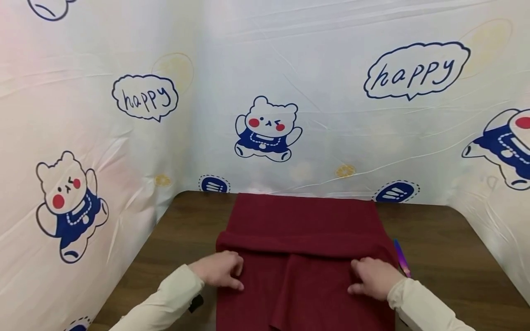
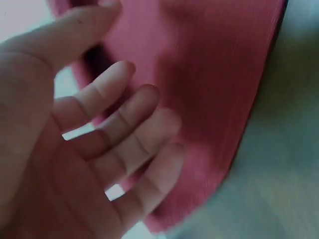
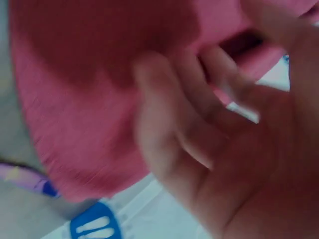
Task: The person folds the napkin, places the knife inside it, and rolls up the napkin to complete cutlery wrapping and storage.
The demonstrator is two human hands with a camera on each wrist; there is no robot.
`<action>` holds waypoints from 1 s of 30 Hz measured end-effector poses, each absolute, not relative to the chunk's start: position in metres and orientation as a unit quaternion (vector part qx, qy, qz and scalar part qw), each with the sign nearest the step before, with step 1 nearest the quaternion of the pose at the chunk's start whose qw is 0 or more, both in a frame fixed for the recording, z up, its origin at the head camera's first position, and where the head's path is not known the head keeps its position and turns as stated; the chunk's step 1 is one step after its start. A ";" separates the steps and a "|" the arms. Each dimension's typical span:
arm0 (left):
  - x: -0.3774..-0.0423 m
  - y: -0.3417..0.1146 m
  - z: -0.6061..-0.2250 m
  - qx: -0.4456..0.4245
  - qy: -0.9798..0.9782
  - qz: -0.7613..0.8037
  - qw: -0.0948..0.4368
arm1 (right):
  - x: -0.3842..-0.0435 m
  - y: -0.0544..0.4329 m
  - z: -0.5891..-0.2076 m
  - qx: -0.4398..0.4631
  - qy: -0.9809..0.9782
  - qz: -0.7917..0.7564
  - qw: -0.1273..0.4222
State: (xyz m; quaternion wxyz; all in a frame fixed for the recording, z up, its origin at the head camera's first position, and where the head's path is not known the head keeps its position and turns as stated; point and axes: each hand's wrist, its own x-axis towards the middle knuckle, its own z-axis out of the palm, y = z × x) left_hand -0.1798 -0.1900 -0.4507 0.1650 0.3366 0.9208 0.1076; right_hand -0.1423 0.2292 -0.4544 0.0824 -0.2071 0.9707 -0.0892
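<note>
Two pale sleeves [image 1: 163, 299] lie nearest my camera. Remotely, I see the left hand [image 1: 218, 270] and right hand [image 1: 376, 277] over one dark-red cloth [image 1: 306, 218], fingers slack and parted; blur leaves me unsure whether they touch it. The cloth lies on the counter [image 1: 443, 243] with one crosswise fold, one slim blue-purple object [image 1: 400, 258] beside its right edge.

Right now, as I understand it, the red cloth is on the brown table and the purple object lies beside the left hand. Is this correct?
Not quite: the purple object lies beside the right hand, as the head view shows. The red cloth is indeed on the brown table.
</note>
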 end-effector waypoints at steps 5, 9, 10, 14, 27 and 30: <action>-0.155 -0.171 -0.455 0.353 0.921 0.039 0.163 | -0.123 0.217 -0.461 -0.208 0.962 -0.091 0.151; -0.149 -0.169 -0.460 0.339 0.923 0.029 0.181 | -0.117 0.216 -0.468 -0.195 0.965 -0.083 0.157; -0.149 -0.170 -0.461 0.334 0.922 0.035 0.191 | -0.116 0.217 -0.469 -0.196 0.964 -0.083 0.156; -0.150 -0.176 -0.465 0.326 0.919 0.062 0.213 | -0.116 0.220 -0.470 -0.215 0.961 -0.082 0.155; -0.156 -0.189 -0.453 0.340 0.904 0.087 0.242 | -0.116 0.235 -0.465 -0.333 0.928 -0.101 0.134; -0.154 -0.197 -0.444 0.294 0.902 0.098 0.300 | -0.112 0.241 -0.463 -0.342 0.925 -0.103 0.127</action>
